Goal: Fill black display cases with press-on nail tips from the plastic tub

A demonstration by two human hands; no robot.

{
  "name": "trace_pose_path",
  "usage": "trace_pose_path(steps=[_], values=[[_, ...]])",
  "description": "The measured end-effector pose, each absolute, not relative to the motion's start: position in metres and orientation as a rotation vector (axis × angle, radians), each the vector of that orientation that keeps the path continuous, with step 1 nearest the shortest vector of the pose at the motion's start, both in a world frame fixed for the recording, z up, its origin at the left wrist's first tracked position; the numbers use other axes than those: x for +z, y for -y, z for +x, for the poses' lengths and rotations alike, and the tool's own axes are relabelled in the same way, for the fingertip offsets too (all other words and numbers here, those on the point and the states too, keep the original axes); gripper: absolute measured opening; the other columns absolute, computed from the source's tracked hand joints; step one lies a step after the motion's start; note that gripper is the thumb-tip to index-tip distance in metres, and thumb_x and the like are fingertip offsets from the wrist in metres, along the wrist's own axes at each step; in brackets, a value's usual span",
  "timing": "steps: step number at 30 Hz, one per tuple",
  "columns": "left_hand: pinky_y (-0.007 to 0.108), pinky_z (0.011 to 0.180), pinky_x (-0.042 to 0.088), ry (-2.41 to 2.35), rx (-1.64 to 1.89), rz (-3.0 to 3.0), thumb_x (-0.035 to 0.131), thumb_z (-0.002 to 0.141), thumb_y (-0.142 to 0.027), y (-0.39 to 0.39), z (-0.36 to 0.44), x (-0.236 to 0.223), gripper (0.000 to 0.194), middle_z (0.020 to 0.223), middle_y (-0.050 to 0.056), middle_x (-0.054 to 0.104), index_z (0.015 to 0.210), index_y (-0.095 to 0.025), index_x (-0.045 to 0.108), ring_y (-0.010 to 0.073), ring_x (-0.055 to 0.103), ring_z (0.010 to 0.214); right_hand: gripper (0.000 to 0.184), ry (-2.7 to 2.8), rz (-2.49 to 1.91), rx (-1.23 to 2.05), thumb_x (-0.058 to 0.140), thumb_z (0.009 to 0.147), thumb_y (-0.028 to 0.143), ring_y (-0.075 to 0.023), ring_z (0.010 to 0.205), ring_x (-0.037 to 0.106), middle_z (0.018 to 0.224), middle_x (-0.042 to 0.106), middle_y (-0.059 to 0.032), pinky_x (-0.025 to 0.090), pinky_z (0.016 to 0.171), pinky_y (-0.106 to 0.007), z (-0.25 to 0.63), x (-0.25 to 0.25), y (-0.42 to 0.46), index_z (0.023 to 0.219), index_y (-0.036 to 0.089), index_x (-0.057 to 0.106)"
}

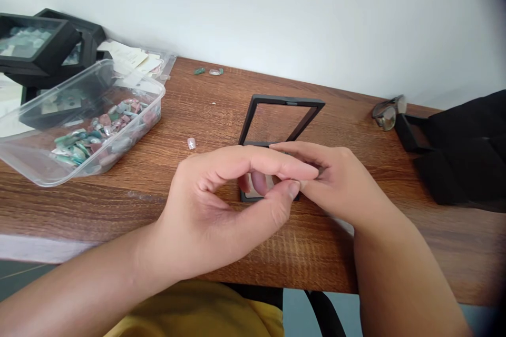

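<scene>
An open black display frame (281, 116) with a clear film window stands on the wooden desk (205, 116), its lid tilted up toward the wall. My left hand (225, 200) hovers over the frame's base, thumb and fingers pinched together. My right hand (336, 181) meets it from the right, fingertips closed against the left fingertips. Whatever sits between the fingers is hidden. The base of the frame is mostly covered by both hands.
A clear plastic tub (79, 121) of green and reddish stones sits at the left. Black display frames (35, 45) are stacked behind it. Loose stones (208, 71) lie near the wall, one small stone (192, 143) lies closer. Eyeglasses (387, 111) and black boxes (458, 152) are right.
</scene>
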State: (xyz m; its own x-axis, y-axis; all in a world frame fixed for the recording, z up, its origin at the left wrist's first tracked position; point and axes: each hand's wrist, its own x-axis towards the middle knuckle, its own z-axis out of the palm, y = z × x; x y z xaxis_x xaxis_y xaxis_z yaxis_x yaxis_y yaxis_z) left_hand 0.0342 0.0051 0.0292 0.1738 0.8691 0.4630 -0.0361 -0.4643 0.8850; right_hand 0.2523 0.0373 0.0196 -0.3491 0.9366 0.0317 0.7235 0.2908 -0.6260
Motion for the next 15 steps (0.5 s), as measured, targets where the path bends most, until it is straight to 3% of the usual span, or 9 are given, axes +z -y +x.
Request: trace_pose_path(steps=[5,12,15], values=[[0.030,0.082,0.064,-0.727,1.434,1.678,0.076,0.087,-0.005,-0.005,0.033,0.029,0.014,0.090,0.001,0.082,0.091,-0.018,0.075,0.0158,0.078,0.084,0.031,2.101,-1.487,0.730,0.066,0.096,0.039,-0.0159,0.054,0.055,0.064,0.062,0.0023,0.044,0.054,-0.031,0.251,0.020,-0.036,0.118,0.021,0.076],[0.026,0.073,0.063,-0.560,1.398,2.157,0.075,0.085,-0.004,-0.015,0.018,0.039,0.018,0.098,0.003,0.084,0.096,-0.017,0.075,0.0134,0.078,0.077,0.009,1.883,-1.177,0.797,0.078,0.095,0.032,-0.0125,0.061,0.060,0.079,0.072,0.0014,0.045,0.055,-0.026,0.253,0.040,-0.018,0.103,0.028,0.079],[0.024,0.072,0.064,-0.624,1.247,2.312,0.081,0.086,-0.012,-0.008,0.015,0.045,0.019,0.101,-0.005,0.084,0.100,-0.023,0.075,0.0129,0.077,0.077,0.014,1.875,-0.958,1.000,0.085,0.090,0.029,-0.0103,0.052,0.054,0.064,0.063,0.0045,0.037,0.045,-0.023,0.254,0.046,-0.011,0.104,0.030,0.081]])
